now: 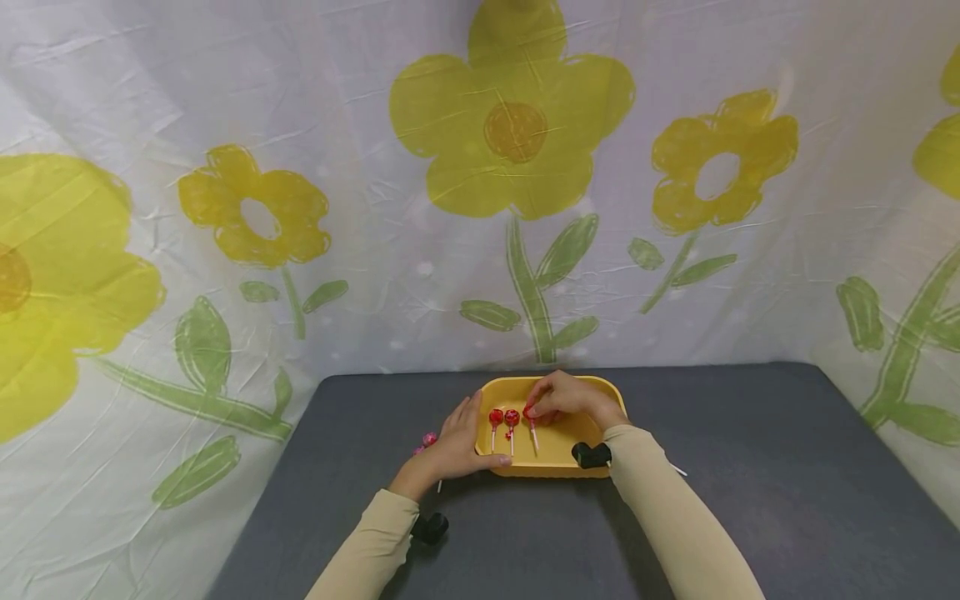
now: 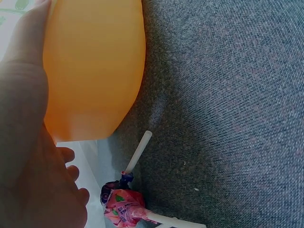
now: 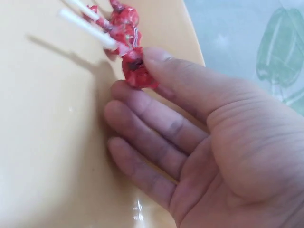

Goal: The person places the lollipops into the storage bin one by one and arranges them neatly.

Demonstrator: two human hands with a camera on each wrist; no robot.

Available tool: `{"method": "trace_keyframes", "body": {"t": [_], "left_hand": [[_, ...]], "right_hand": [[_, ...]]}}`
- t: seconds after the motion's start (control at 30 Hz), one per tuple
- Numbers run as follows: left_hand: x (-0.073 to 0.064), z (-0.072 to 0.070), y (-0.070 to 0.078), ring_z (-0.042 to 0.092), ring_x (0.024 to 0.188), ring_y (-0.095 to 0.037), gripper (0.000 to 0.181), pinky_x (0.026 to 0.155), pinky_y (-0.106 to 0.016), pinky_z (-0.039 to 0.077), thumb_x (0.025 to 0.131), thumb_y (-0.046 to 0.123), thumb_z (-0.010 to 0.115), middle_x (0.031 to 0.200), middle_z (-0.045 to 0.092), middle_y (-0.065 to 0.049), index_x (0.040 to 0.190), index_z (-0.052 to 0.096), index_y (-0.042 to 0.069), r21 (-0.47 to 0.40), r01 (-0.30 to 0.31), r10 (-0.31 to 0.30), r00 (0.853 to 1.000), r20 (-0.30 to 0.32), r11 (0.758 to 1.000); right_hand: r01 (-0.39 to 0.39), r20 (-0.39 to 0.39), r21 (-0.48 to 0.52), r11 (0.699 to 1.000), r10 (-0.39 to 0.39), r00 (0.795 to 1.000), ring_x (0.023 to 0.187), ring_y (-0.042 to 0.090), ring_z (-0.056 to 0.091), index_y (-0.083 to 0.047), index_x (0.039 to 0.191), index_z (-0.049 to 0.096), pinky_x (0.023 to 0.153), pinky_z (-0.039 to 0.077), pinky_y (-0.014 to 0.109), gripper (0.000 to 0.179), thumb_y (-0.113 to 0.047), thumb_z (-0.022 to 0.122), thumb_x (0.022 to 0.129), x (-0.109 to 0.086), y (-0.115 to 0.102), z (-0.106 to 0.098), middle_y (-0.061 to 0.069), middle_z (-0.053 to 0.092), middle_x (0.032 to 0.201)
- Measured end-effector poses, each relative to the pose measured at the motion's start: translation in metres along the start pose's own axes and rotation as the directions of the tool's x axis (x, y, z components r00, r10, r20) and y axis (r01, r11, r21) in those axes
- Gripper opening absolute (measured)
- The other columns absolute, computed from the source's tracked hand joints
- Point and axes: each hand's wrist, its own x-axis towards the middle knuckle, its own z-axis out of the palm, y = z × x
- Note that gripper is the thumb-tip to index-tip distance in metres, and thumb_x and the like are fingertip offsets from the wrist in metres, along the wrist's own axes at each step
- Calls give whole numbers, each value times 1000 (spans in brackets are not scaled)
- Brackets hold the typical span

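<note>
My right hand (image 1: 566, 398) pinches the red wrapped head of a lollipop (image 3: 137, 71) between thumb and index finger, inside the yellow tray (image 1: 558, 457). The other fingers are loosely bent over the tray floor. Left of it in the tray, two red lollipops stand side by side, one lollipop (image 1: 496, 418) nearer the left wall and another lollipop (image 1: 512, 419) beside it, white sticks toward me. My left hand (image 1: 452, 442) rests along the tray's left side, fingers straight and thumb stretched over the front rim.
Pink wrapped lollipops (image 2: 124, 206) lie on the dark grey tabletop (image 1: 510, 533) left of the tray, partly behind my left hand. A white stick (image 1: 678, 471) shows beyond my right sleeve. A flower-printed curtain (image 1: 360, 208) hangs behind the table.
</note>
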Motion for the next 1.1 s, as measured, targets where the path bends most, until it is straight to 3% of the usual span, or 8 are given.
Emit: {"method": "trace_keyframes", "body": {"t": [0.33, 0.5, 0.7, 0.9, 1.1], "left_hand": [[-1, -1, 2, 7, 155, -37, 129, 124, -60, 13, 75, 73, 69, 167, 11, -17, 159, -4, 7, 2, 11, -11, 1000, 8, 1000], [-1, -2, 3, 8, 155, -37, 129, 124, -60, 13, 76, 72, 69, 167, 11, -17, 159, -4, 8, -3, 15, -15, 1000, 9, 1000], [-1, -1, 3, 8, 155, -37, 129, 123, -60, 13, 76, 72, 69, 167, 12, -17, 159, -4, 7, -3, 13, -13, 1000, 11, 1000], [-1, -2, 3, 8, 155, -37, 129, 124, -60, 13, 75, 73, 68, 167, 12, -17, 159, -5, 7, -1, 15, -15, 1000, 9, 1000], [-2, -1, 4, 8, 155, -37, 129, 124, -60, 12, 76, 71, 70, 167, 13, -17, 159, -5, 7, -7, 20, -20, 1000, 12, 1000]], "right_hand": [[-1, -10, -17, 1000, 1, 1000, 79, 30, 73, -4, 110, 73, 74, 61, 40, 26, -19, 74, 88, -1, 2, 2, 15, 76, 91], [-1, -6, -26, 1000, 1, 1000, 80, 29, 73, -3, 105, 74, 76, 61, 40, 22, -16, 74, 87, -1, 1, 2, 13, 76, 88], [-11, 7, -32, 999, 11, 1000, 74, 20, 70, -6, 102, 75, 71, 59, 34, 20, -19, 75, 87, 0, 2, 2, 3, 75, 85], [31, 27, -33, 999, -30, 999, 65, 11, 65, -10, 95, 75, 63, 55, 26, 14, -21, 76, 86, -3, -2, 0, -4, 72, 77], [2, 9, -40, 999, -2, 1000, 65, 14, 62, -6, 98, 74, 63, 53, 26, 17, -19, 76, 86, -3, -2, 2, 1, 72, 76]]}}
